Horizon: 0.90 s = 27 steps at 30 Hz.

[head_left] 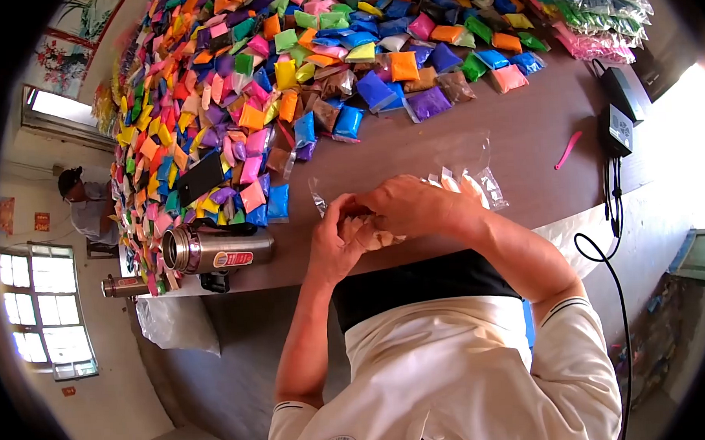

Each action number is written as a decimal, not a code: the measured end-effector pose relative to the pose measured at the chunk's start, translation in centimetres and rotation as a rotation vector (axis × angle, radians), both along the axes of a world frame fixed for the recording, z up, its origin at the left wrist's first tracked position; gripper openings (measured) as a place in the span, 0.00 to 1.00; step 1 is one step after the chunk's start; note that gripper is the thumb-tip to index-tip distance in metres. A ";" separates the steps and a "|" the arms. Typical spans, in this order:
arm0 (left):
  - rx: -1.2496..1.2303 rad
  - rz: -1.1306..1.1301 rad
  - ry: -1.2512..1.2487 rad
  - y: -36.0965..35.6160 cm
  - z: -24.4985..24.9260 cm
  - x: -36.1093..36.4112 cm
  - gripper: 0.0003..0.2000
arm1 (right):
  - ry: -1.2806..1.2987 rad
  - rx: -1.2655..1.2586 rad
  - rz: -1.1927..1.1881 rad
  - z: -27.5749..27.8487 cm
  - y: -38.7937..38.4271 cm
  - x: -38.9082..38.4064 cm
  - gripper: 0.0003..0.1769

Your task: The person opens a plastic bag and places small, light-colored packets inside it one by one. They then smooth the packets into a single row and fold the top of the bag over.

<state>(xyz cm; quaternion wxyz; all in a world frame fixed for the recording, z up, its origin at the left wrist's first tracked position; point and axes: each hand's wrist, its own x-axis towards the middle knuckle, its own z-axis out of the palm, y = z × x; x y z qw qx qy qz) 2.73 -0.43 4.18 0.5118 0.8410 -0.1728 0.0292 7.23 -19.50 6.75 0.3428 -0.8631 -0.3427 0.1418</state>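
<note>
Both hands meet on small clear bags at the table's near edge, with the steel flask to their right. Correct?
No. In the head view the steel flask is left of the left hand and right hand, which do meet on small clear bags.

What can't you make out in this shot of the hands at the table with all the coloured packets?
All in the head view:
1. Small packet between the left hand and right hand: fingers cover its contents and how it is gripped.
2. Flask label: too small to read.
3. Pile of coloured packets: cut off by the top edge.
4. Area beyond the black box: washed out by glare.
</note>
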 end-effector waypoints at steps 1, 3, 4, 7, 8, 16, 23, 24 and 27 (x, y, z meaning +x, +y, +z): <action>-0.036 0.030 0.010 -0.2 0.0 0.0 0.22 | 0.000 0.045 -0.009 0.0 -0.1 0.0 0.21; 0.075 0.041 0.033 0.1 -0.5 0.1 0.20 | 0.045 0.022 -0.064 1.4 -1.5 -0.5 0.24; 0.187 0.060 0.061 0.3 -0.8 0.0 0.18 | 0.094 -0.002 -0.111 2.0 -2.2 -0.8 0.27; 0.120 0.054 -0.044 0.1 -1.4 -0.1 0.12 | -0.191 0.109 -0.160 1.3 -6.1 -0.3 0.29; 0.112 0.057 -0.040 0.1 -1.6 -0.1 0.12 | -0.188 0.101 -0.155 1.6 -6.7 -0.6 0.29; 0.100 0.040 -0.201 -0.1 -2.0 0.1 0.09 | -0.039 -0.072 -0.164 1.0 -7.4 -1.6 0.19; 0.099 0.039 -0.120 -0.1 -1.5 0.0 0.09 | 0.030 -0.241 -0.155 1.7 -6.2 -0.9 0.17; 0.096 0.039 -0.118 0.0 -1.7 0.0 0.09 | -0.119 -0.114 -0.190 1.2 -5.8 -1.5 0.16; 0.109 0.043 -0.156 0.0 -2.1 0.1 0.09 | -0.226 -0.004 -0.201 0.2 -4.4 -1.5 0.16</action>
